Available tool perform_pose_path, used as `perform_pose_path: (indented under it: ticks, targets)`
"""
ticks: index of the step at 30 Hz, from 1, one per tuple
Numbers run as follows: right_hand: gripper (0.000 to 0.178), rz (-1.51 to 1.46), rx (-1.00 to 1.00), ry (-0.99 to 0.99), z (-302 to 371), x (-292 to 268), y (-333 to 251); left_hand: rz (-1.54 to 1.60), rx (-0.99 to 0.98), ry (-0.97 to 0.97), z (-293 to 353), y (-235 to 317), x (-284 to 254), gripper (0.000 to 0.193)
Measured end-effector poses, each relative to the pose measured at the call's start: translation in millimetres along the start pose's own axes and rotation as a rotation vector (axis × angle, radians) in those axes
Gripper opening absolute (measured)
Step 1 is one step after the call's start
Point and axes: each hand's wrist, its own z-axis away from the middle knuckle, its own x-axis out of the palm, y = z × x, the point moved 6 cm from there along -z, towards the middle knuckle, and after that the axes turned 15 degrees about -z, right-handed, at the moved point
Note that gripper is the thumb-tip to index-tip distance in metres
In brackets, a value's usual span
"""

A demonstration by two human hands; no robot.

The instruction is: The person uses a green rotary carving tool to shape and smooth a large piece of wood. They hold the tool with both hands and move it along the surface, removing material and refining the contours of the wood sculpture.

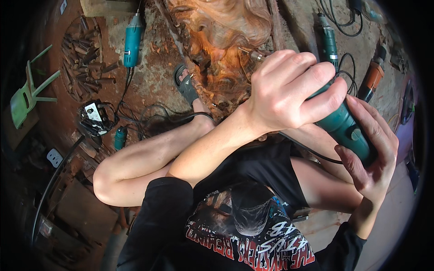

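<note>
A green die grinder is held in both hands over my lap, its body slanting down to the right. My left hand is closed around the front part, fingers wrapped over it. My right hand grips the rear body, thumb on the near side and fingers along the far side. The metal collet and a thin bit stick out past my left hand toward a carved piece of wood with swirling orange-brown grain. Whether the bit touches the wood, I cannot tell.
A teal grinder lies at the far left, another green one at the far right beside an orange power tool. Cables run to a power strip. Brown sticks are heaped near a green plastic chair.
</note>
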Motion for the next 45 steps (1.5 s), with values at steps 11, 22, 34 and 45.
perform_pose_path:
  ticks: [11, 22, 34, 45]
  targets:
    - [0.071, -0.022, -0.021, 0.03, -1.6, 3.4, -5.8, 0.03, -0.012, 0.007, -0.1, -2.5, 0.0, 0.03]
    - [0.065, 0.046, -0.087, -0.017, -7.5, -1.3, -18.0, -0.026, 0.018, 0.081, -0.2, -2.2, -6.8, 0.036]
    - [0.067, 0.106, -0.014, -0.028, -8.4, 1.2, -31.1, -0.06, -0.024, 0.228, 0.6, -2.6, -4.8, 0.023]
    - [0.066, 0.086, -0.035, -0.022, -9.6, 1.5, -25.0, -0.041, -0.043, 0.2, 1.8, -3.9, -2.3, 0.021]
